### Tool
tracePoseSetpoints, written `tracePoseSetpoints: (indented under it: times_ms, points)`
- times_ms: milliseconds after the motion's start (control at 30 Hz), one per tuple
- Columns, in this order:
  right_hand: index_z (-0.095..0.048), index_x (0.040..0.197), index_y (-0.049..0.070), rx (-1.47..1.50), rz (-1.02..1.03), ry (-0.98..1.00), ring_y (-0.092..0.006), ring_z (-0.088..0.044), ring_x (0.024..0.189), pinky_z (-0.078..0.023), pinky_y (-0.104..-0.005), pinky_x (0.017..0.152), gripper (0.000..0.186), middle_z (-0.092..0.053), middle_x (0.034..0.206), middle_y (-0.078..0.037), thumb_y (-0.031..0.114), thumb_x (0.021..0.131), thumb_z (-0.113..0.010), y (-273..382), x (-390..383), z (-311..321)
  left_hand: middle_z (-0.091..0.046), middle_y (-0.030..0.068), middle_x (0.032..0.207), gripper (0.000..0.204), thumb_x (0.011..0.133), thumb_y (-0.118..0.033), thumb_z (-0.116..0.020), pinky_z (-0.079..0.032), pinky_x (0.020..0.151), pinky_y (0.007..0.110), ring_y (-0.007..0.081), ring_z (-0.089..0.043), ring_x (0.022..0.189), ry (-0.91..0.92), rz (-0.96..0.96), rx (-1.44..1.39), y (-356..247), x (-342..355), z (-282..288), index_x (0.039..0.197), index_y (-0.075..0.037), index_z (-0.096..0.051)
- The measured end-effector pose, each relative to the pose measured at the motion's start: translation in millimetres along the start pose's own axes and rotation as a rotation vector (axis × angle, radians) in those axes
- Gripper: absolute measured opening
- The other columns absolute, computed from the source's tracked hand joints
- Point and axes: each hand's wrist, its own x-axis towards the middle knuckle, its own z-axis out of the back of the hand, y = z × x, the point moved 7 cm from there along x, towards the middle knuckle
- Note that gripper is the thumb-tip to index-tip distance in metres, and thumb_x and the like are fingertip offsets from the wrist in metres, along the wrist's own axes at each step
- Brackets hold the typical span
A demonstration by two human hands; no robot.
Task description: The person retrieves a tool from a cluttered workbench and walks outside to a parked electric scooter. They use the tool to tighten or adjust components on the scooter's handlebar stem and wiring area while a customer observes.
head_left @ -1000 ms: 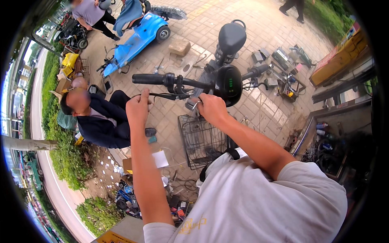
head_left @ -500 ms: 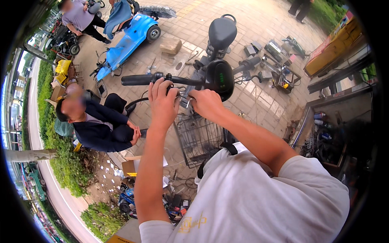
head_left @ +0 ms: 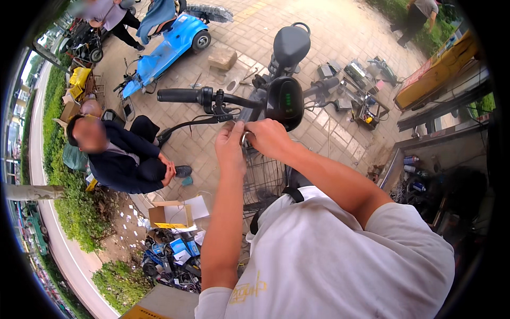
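Observation:
Both of my hands work close together just in front of the handlebar (head_left: 244,101) of an electric scooter. My left hand (head_left: 230,146) is closed in a pinch, its fingertips against those of my right hand. My right hand (head_left: 270,139) is closed round a small silvery metal piece, mostly hidden by the fingers. What the left fingers pinch cannot be made out. Above them are the black left grip (head_left: 178,95), the brake lever with its cable, and a dark display (head_left: 285,103) with green lights. Below the hands hangs a black wire basket (head_left: 263,175).
A seated person (head_left: 130,154) in a dark jacket is at the left. Behind stands a blue three-wheeler (head_left: 164,56). An open cardboard box (head_left: 169,215) and scattered parts lie lower left. Tool trays (head_left: 372,111) are at the right, near a metal cabinet (head_left: 390,173) holding cans and parts.
My left hand has come down off the handlebar near the brake lever and joined my right hand, its fingers now pinched. The right hand has stayed almost in place.

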Motion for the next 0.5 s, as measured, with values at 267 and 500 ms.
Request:
tracePoseSetpoints:
  times_ms: [267,500]
  points:
    - [-0.064,0.083,-0.006,0.225,-0.187,0.012,-0.0376,-0.060,0.067,-0.046,-0.0413,0.060,0.023,-0.063,0.071,-0.021,0.017,0.080,-0.062,-19,20,36,-0.061,0.0039,0.076,0.008,0.087,-0.010,-0.060,-0.043,0.061,0.023,0.0103,-0.054,0.064,-0.053,0.028,-0.019,5,0,-11,0.085,-0.004,-0.056]
    - [-0.062,0.081,-0.004,0.868,-0.504,0.214,-0.0101,-0.042,0.046,-0.030,-0.0271,0.041,0.026,-0.051,0.060,-0.003,0.020,0.090,-0.058,-29,44,1,-0.047,-0.0047,0.065,0.014,0.088,-0.016,-0.059,-0.028,0.044,0.021,0.0052,-0.042,0.051,-0.177,0.047,-0.061,6,-5,-20,0.078,-0.012,-0.050]
